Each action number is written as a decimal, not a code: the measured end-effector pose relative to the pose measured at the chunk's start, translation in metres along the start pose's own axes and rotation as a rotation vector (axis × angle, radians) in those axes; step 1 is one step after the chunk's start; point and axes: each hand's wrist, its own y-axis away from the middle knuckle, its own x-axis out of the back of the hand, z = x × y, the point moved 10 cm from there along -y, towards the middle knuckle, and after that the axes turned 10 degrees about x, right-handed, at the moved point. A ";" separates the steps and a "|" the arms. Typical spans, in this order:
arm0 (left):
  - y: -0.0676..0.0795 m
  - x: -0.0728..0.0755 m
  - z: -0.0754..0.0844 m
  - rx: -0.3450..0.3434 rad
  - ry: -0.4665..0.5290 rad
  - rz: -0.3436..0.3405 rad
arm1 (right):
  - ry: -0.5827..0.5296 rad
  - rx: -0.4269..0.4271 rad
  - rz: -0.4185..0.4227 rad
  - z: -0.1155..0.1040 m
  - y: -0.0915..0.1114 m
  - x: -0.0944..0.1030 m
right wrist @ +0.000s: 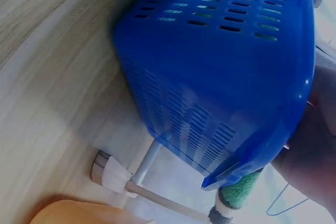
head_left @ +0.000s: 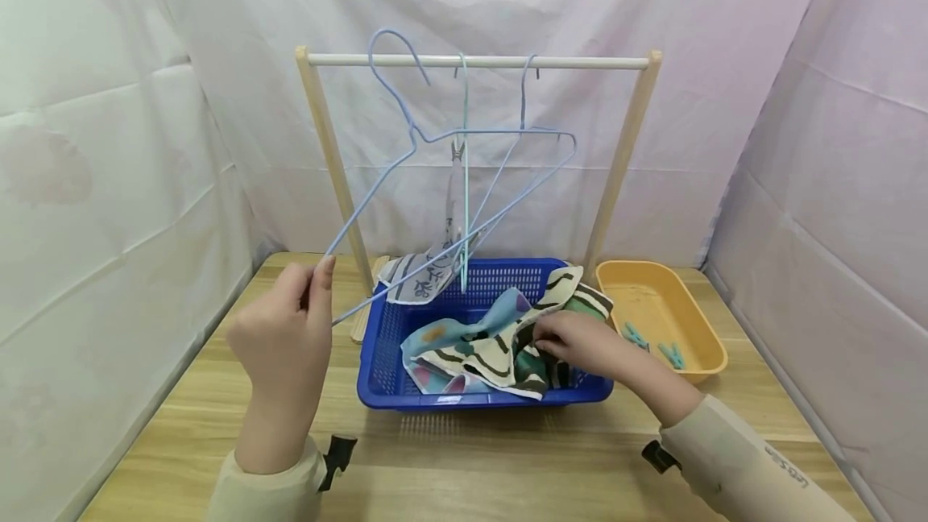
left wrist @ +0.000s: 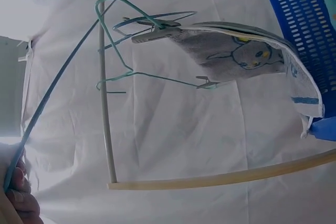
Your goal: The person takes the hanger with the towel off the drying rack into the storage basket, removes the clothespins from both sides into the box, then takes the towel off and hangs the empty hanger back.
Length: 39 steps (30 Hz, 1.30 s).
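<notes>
Fingers of our left hand (head_left: 283, 341) are curled fully round one corner of a blue hanger (head_left: 412, 127); its hook is up and right of them, not on the rack bar (head_left: 598, 63) ahead. Our right hand (head_left: 583, 338) has its fingers bunched, pinching the striped cloth (head_left: 500, 357), tips partly hidden in the folds. That cloth lies mostly left of them in the blue basket (head_left: 395, 400), over a pale-blue cloth (head_left: 449, 330). Our read: pick-up step, hanger bare, cloth not yet out. Next move calls for lifting it clear without dragging its neighbour, then bringing it to the hanger's lower wire. Green pegs (head_left: 672, 356) sit right of those fingers, in the yellow tray (head_left: 648, 292), probably for fastening.
</notes>
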 end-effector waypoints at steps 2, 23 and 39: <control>0.001 -0.001 0.000 0.003 -0.005 -0.010 | 0.002 0.011 0.021 -0.003 -0.001 0.004; 0.003 -0.031 0.030 0.002 0.138 -0.216 | -0.001 -0.044 0.150 -0.020 0.011 0.032; 0.007 -0.075 0.034 0.341 0.321 -0.548 | -0.011 -0.090 0.159 -0.019 0.024 0.035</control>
